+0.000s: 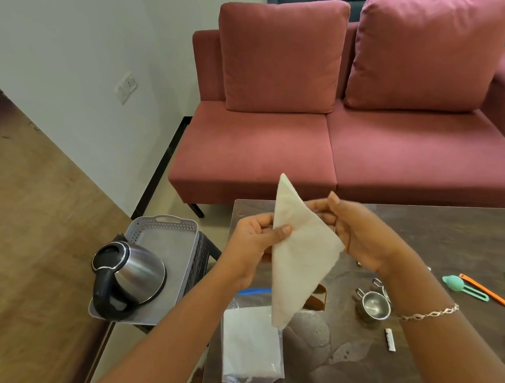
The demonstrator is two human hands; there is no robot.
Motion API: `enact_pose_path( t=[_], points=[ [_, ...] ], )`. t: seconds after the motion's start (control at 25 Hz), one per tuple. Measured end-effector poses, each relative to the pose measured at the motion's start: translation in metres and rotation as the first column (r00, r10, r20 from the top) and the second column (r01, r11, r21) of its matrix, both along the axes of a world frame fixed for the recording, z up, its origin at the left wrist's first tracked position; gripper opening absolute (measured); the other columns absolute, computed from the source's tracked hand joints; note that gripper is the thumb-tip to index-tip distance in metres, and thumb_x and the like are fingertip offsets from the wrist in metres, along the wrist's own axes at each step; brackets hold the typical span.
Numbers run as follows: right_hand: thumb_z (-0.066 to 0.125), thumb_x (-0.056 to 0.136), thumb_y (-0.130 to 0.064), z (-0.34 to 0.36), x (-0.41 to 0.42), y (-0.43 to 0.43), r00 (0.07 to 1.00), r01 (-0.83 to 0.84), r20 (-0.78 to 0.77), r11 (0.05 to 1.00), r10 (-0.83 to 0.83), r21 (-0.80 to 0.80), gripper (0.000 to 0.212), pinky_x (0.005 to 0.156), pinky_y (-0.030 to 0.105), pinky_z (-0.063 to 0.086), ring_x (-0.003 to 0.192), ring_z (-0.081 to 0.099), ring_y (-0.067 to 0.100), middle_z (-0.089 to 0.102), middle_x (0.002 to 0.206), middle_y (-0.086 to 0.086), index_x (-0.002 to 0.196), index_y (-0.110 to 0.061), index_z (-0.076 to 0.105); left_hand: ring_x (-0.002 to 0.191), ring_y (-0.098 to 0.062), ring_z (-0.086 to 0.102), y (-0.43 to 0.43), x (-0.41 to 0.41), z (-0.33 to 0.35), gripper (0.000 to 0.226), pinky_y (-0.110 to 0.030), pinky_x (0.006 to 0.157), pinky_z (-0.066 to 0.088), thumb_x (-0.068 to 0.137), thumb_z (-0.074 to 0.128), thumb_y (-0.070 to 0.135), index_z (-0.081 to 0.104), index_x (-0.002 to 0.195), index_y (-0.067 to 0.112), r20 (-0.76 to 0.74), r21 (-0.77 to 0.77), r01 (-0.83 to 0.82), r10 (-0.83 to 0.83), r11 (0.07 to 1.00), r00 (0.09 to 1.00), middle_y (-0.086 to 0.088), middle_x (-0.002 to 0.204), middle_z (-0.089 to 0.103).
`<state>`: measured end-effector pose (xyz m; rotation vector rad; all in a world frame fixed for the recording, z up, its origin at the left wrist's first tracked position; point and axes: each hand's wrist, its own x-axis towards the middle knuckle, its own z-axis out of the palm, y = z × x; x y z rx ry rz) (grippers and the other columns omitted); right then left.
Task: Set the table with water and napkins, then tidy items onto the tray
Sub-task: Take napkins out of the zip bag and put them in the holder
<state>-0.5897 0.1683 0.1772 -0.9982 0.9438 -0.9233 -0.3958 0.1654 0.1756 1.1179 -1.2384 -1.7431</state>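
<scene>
So, a folded white napkin [298,251] is held up over the table [446,228]. The left hand [255,237] pinches one edge and the right hand [356,233] grips the opposite corner. The napkin bag [250,344] lies just below the left hand, and the kettle [129,272] sits on the tray [168,237] further left.

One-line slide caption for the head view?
Left hand and right hand hold a triangle-folded napkin above the zip bag of napkins; kettle sits on the grey tray.
</scene>
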Motion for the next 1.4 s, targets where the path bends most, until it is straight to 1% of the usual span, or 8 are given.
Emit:
enact_pose_path(
  t=[0.12, 0.32, 0.52, 0.68, 0.84, 0.96, 1.08, 1.4],
  points=[
    [0.077, 0.057, -0.053, -0.017, 0.007, 0.015, 0.997, 0.013, 0.069, 0.994, -0.020, 0.112, 0.068, 0.066, 0.029, 0.057, 0.086, 0.068, 0.022, 0.070, 0.098, 0.010, 0.103, -0.005, 0.065, 0.080, -0.014, 0.070, -0.001, 0.001, -0.007, 0.013, -0.028, 0.067, 0.059, 0.086, 0.057, 0.010, 0.064, 0.095, 0.018, -0.050, 0.062, -0.111, 0.114, 0.992, 0.992, 0.004, 0.085, 0.073],
    [0.065, 0.076, -0.002, -0.029, 0.017, 0.021, 0.960, 0.281, -0.078, 0.935, -0.270, 0.216, 0.015, 0.063, 0.028, 0.058, 0.081, 0.070, 0.020, 0.071, 0.091, 0.010, 0.091, -0.001, 0.064, 0.080, -0.014, 0.069, -0.001, -0.003, -0.019, 0.015, -0.029, 0.067, 0.059, 0.087, 0.056, 0.008, 0.063, 0.092, 0.020, -0.073, 0.098, -0.188, 0.195, 0.977, 0.978, 0.003, 0.087, 0.071],
    [0.066, 0.077, 0.000, -0.033, 0.010, 0.015, 0.822, 0.390, -0.392, 0.910, -0.412, -0.141, 0.003, 0.066, 0.034, 0.053, 0.071, 0.065, 0.022, 0.068, 0.076, 0.012, 0.079, -0.002, 0.066, 0.086, -0.018, 0.069, -0.003, -0.006, -0.040, 0.015, -0.029, 0.067, 0.059, 0.088, 0.056, 0.008, 0.062, 0.100, 0.014, -0.016, 0.124, -0.182, 0.185, 0.975, 0.983, -0.004, 0.097, 0.070],
    [0.068, 0.077, -0.004, -0.047, 0.002, 0.008, 0.530, 0.210, -0.668, 0.844, -0.523, -0.493, 0.006, 0.062, 0.031, 0.044, 0.064, 0.055, 0.017, 0.064, 0.070, 0.003, 0.081, -0.007, 0.070, 0.095, -0.021, 0.064, -0.012, 0.004, -0.071, 0.012, -0.035, 0.077, 0.057, 0.088, 0.058, 0.013, 0.061, 0.099, 0.015, 0.272, -0.006, -0.197, 0.191, 0.980, 0.943, -0.004, 0.094, 0.067],
    [0.068, 0.075, -0.001, -0.094, 0.000, 0.005, 0.308, -0.079, -0.797, 0.821, -0.519, -0.565, 0.005, 0.057, 0.034, 0.045, 0.063, 0.058, 0.028, 0.065, 0.071, 0.012, 0.079, -0.003, 0.070, 0.125, -0.019, 0.041, -0.010, 0.018, -0.116, 0.053, -0.035, 0.102, 0.039, 0.082, 0.066, 0.023, 0.041, 0.130, 0.016, 0.772, -0.274, 0.120, 0.144, 0.954, 0.619, -0.001, 0.129, 0.049],
    [0.070, 0.069, 0.003, -0.145, 0.001, 0.006, 0.253, -0.175, -0.864, 0.857, -0.435, -0.484, 0.012, 0.048, 0.038, 0.050, 0.056, 0.060, 0.032, 0.065, 0.068, 0.010, 0.074, -0.007, 0.069, 0.144, -0.025, 0.000, -0.002, 0.019, -0.139, 0.081, -0.044, 0.116, 0.017, 0.083, 0.063, 0.031, 0.013, 0.145, 0.017, 0.930, -0.140, 0.417, -0.025, 0.898, 0.366, -0.008, 0.155, 0.010],
    [0.071, 0.064, 0.005, -0.184, 0.005, 0.000, 0.221, -0.208, -0.909, 0.893, -0.354, -0.399, 0.016, 0.046, 0.035, 0.049, 0.056, 0.061, 0.034, 0.067, 0.071, 0.010, 0.074, -0.008, 0.070, 0.143, -0.023, -0.012, 0.001, 0.013, -0.151, 0.086, -0.043, 0.116, 0.003, 0.087, 0.057, 0.037, -0.002, 0.147, 0.018, 0.979, -0.015, 0.585, -0.107, 0.811, 0.173, -0.007, 0.157, -0.008],
    [0.062, 0.074, -0.003, -0.238, 0.017, -0.005, 0.168, -0.260, -0.972, 0.944, -0.163, -0.203, 0.011, 0.051, 0.034, 0.045, 0.066, 0.060, 0.035, 0.064, 0.078, 0.013, 0.084, -0.006, 0.068, 0.143, -0.024, -0.012, 0.001, 0.004, -0.181, 0.086, -0.038, 0.118, -0.005, 0.090, 0.052, 0.038, -0.007, 0.146, 0.012, 0.988, 0.118, 0.733, -0.154, 0.670, -0.019, -0.010, 0.156, -0.010]
  ],
)
